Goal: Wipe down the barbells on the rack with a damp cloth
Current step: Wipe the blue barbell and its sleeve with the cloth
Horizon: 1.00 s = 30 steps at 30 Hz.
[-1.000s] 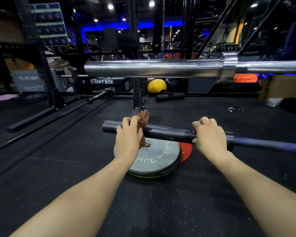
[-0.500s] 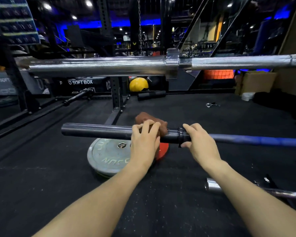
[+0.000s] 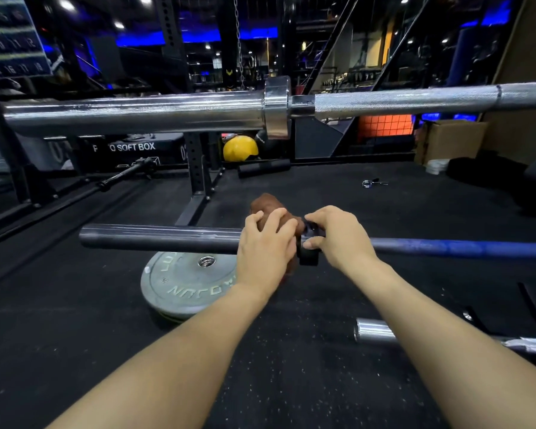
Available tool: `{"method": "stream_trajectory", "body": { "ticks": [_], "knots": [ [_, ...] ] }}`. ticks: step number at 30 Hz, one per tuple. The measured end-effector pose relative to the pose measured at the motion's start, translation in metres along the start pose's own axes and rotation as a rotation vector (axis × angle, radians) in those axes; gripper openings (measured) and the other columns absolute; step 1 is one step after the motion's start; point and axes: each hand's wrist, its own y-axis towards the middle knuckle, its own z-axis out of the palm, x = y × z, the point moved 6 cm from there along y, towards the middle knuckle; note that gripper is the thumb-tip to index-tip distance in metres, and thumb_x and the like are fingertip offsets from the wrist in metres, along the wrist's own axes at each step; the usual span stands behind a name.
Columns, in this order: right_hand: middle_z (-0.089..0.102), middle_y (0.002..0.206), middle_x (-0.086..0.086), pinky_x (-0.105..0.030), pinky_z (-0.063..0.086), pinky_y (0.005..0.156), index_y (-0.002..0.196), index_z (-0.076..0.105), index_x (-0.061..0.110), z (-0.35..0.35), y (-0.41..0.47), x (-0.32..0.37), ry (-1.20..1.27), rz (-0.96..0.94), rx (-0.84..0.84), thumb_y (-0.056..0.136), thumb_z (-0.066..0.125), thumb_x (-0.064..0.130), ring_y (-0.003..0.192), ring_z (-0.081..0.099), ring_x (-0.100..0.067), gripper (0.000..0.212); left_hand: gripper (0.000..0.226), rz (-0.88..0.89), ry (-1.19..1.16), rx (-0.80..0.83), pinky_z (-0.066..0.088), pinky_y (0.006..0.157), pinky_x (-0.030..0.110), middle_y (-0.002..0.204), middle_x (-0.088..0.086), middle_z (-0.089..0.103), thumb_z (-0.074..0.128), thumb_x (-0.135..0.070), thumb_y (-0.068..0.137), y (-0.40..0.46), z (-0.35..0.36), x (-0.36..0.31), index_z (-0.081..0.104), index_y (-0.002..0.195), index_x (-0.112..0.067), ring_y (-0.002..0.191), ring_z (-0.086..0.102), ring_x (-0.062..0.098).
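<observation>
A dark barbell [image 3: 161, 239] with a blue shaft lies level in front of me at waist height. My left hand [image 3: 265, 252] wraps a brown cloth [image 3: 268, 205] around the inner end of its dark sleeve, right against the collar. My right hand [image 3: 338, 236] grips the bar at the collar, its fingers curled over the top, touching the left hand. Above and beyond, a chrome barbell [image 3: 136, 114] rests across the rack. A third chrome sleeve end [image 3: 375, 331] shows low on the right.
A grey weight plate [image 3: 183, 286] lies flat on the black rubber floor under the dark bar. The rack upright [image 3: 198, 168] stands behind it. A yellow ball [image 3: 240, 148], a black roller [image 3: 263, 167], a spring collar [image 3: 367, 183] and a cardboard box [image 3: 452, 140] sit farther back.
My left hand has slid the cloth rightward along the dark sleeve, from near its free end up to the collar. My right hand has stayed near the collar, and the two hands now touch.
</observation>
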Motion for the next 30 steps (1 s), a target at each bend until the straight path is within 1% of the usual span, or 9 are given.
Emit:
{"method": "stream_trajectory", "body": {
  "ticks": [5, 7, 9, 12, 15, 17, 20, 25, 30],
  "knots": [
    [0.064, 0.113, -0.005, -0.033, 0.047, 0.086, 0.115, 0.063, 0.011, 0.009, 0.000, 0.002, -0.047, 0.034, 0.054, 0.087, 0.067, 0.013, 0.103, 0.060, -0.027, 0.028, 0.025, 0.021, -0.024, 0.005, 0.052, 0.078, 0.046, 0.119, 0.000, 0.062, 0.073, -0.021, 0.076, -0.003, 0.002, 0.017, 0.068, 0.100, -0.022, 0.112, 0.052, 0.041],
    [0.054, 0.129, -0.002, -0.031, 0.043, 0.090, 0.128, 0.055, 0.011, 0.013, -0.004, 0.005, -0.086, 0.028, 0.074, 0.086, 0.068, 0.015, 0.114, 0.053, -0.024, 0.044, 0.018, 0.010, -0.038, -0.001, 0.052, 0.079, 0.047, 0.118, -0.001, 0.062, 0.064, -0.025, 0.081, -0.005, 0.001, 0.030, 0.067, 0.098, -0.021, 0.114, 0.050, 0.042],
    [0.042, 0.139, -0.001, -0.033, 0.042, 0.095, 0.136, 0.047, 0.011, 0.017, -0.007, 0.009, -0.177, 0.007, 0.076, 0.087, 0.068, 0.017, 0.124, 0.042, -0.023, 0.054, 0.022, -0.005, -0.031, -0.018, 0.053, 0.080, 0.047, 0.117, -0.001, 0.062, 0.051, -0.030, 0.084, -0.005, -0.001, 0.047, 0.067, 0.095, -0.021, 0.113, 0.050, 0.042],
    [0.033, 0.146, -0.002, -0.036, 0.044, 0.094, 0.138, 0.045, 0.010, 0.021, -0.011, 0.017, -0.255, -0.002, 0.035, 0.089, 0.063, 0.013, 0.131, 0.030, -0.021, 0.052, 0.019, -0.032, -0.028, -0.010, 0.052, 0.084, 0.047, 0.118, 0.000, 0.062, 0.055, -0.027, 0.085, -0.008, 0.000, 0.070, 0.068, 0.096, -0.018, 0.115, 0.048, 0.043],
    [0.035, 0.143, 0.000, -0.034, 0.044, 0.091, 0.132, 0.050, 0.012, 0.030, -0.013, 0.034, -0.321, -0.051, -0.005, 0.091, 0.060, 0.013, 0.130, 0.031, -0.021, 0.043, 0.018, -0.043, -0.040, -0.002, 0.051, 0.087, 0.047, 0.119, 0.001, 0.061, 0.056, -0.024, 0.085, -0.010, -0.003, 0.085, 0.068, 0.096, -0.017, 0.118, 0.046, 0.044],
    [0.040, 0.140, 0.001, -0.031, 0.036, 0.096, 0.132, 0.051, 0.016, 0.039, -0.013, 0.050, -0.394, -0.108, -0.048, 0.092, 0.058, 0.015, 0.127, 0.035, -0.021, 0.040, 0.015, -0.077, -0.071, 0.030, 0.048, 0.088, 0.048, 0.123, 0.002, 0.059, 0.063, -0.018, 0.084, -0.013, -0.003, 0.097, 0.066, 0.098, -0.015, 0.125, 0.041, 0.045],
    [0.041, 0.138, 0.001, -0.028, 0.028, 0.102, 0.136, 0.047, 0.017, 0.055, -0.011, 0.073, -0.416, -0.149, -0.102, 0.093, 0.056, 0.018, 0.126, 0.035, -0.022, 0.043, 0.015, -0.113, -0.092, 0.057, 0.047, 0.090, 0.048, 0.128, 0.003, 0.056, 0.063, -0.016, 0.086, -0.017, -0.006, 0.119, 0.065, 0.101, -0.014, 0.132, 0.034, 0.044],
    [0.041, 0.134, 0.000, -0.030, 0.033, 0.095, 0.135, 0.047, 0.018, 0.088, -0.006, 0.117, -0.396, -0.194, -0.137, 0.095, 0.053, 0.016, 0.122, 0.037, -0.023, 0.041, 0.015, -0.119, -0.122, 0.047, 0.047, 0.090, 0.047, 0.131, 0.003, 0.053, 0.059, -0.016, 0.089, -0.024, -0.015, 0.152, 0.063, 0.103, -0.013, 0.135, 0.030, 0.042],
    [0.045, 0.132, -0.001, -0.033, 0.035, 0.094, 0.139, 0.044, 0.020, 0.121, 0.000, 0.143, -0.420, -0.211, -0.184, 0.091, 0.058, 0.015, 0.119, 0.041, -0.024, 0.050, 0.016, -0.153, -0.112, 0.011, 0.048, 0.089, 0.049, 0.129, 0.005, 0.054, 0.060, -0.014, 0.088, -0.031, -0.022, 0.193, 0.063, 0.103, -0.013, 0.132, 0.034, 0.045]
  ]
}}
